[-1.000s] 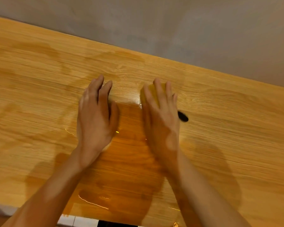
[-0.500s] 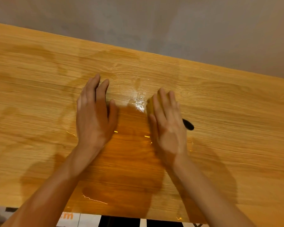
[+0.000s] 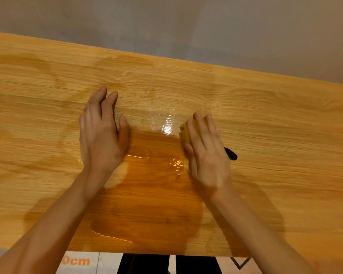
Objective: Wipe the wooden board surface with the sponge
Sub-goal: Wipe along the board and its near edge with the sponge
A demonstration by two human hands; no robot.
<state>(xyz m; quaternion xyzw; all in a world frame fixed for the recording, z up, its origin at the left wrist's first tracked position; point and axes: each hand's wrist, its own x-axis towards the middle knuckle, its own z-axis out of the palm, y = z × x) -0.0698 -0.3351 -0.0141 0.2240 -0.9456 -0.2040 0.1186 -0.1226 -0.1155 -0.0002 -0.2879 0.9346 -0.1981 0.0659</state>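
Observation:
A wide wooden board (image 3: 275, 125) fills the view, with a dark wet patch (image 3: 151, 194) in its middle and a shiny streak above it. My right hand (image 3: 206, 153) lies flat over a yellow sponge (image 3: 184, 132), pressing it onto the board with straight fingers; only the sponge's left edge shows beside my fingers. My left hand (image 3: 102, 131) rests flat on the board to the left of the wet patch, fingers straight.
A small black mark or object (image 3: 231, 154) shows on the board just right of my right hand. A grey wall (image 3: 186, 22) runs behind the board's far edge. Below the near edge lies a floor with white sheets and orange print (image 3: 77, 261).
My right hand has slid the sponge to the right and slightly toward me, leaving a wet shiny streak. My left hand has stayed in place on the board.

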